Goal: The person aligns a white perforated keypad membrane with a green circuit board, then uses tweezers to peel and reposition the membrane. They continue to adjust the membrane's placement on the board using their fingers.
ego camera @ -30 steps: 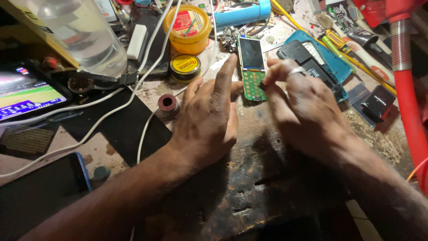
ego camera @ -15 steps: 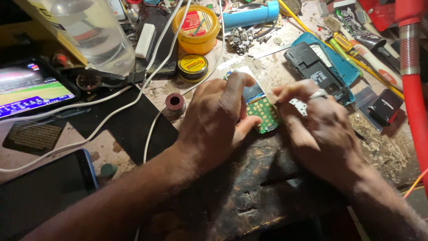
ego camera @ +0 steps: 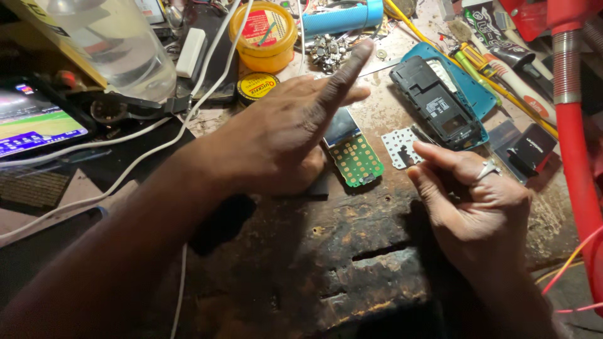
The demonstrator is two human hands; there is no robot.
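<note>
The board (ego camera: 353, 152), gripped by both hands a moment ago, now lies on the bench (ego camera: 352, 251) beneath the spread-fingered left hand (ego camera: 282, 135), while the right hand (ego camera: 477, 201) pinches something small beside the keypad sheet (ego camera: 397, 145).

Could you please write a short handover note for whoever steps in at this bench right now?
Left hand: open, raised above the bench, index finger stretched out, holding nothing.
Right hand: fingers pinched beside the white perforated keypad sheet; whether it grips anything is unclear.
Green phone circuit board with small screen: lying bare on the worn wooden bench, partly under the left hand.
Black and blue phone back shell: lying open further back.
Done: phone is apart. Left: nothing is reassembled.
</note>
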